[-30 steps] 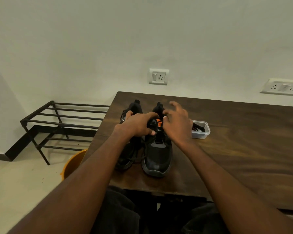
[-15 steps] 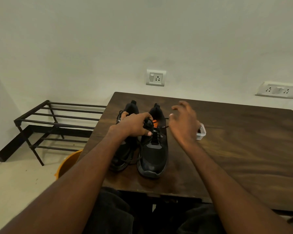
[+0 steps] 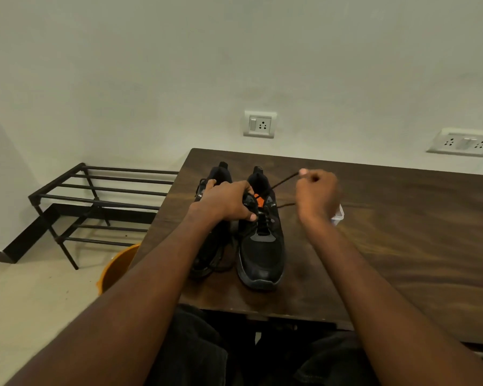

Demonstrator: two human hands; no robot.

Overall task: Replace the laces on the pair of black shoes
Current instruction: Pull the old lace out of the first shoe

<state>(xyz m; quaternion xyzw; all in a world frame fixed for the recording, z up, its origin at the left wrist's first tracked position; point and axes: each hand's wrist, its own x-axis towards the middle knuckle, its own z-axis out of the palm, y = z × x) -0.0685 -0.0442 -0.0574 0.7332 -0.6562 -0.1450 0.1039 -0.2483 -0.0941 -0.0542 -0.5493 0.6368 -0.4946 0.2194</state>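
Two black shoes stand side by side on the dark wooden table (image 3: pixel 402 246), toes toward me. The right shoe (image 3: pixel 262 254) has an orange patch on its tongue. My left hand (image 3: pixel 226 203) grips the collar of the right shoe, partly covering the left shoe (image 3: pixel 212 257). My right hand (image 3: pixel 317 196) is raised to the right of the shoes and pinches the end of a black lace (image 3: pixel 283 181), which runs taut from the shoe's top eyelets up to my fingers. Another lace strand trails right across the table.
A small clear plastic container (image 3: pixel 337 215) sits on the table behind my right wrist. A black metal rack (image 3: pixel 95 201) stands on the floor to the left, with an orange bucket (image 3: pixel 117 267) by the table's left edge. Wall sockets (image 3: pixel 260 124) sit above the table.
My right hand has moved right and up away from the shoe, closing on the lace end and drawing it out taut. My left hand stays on the shoe.
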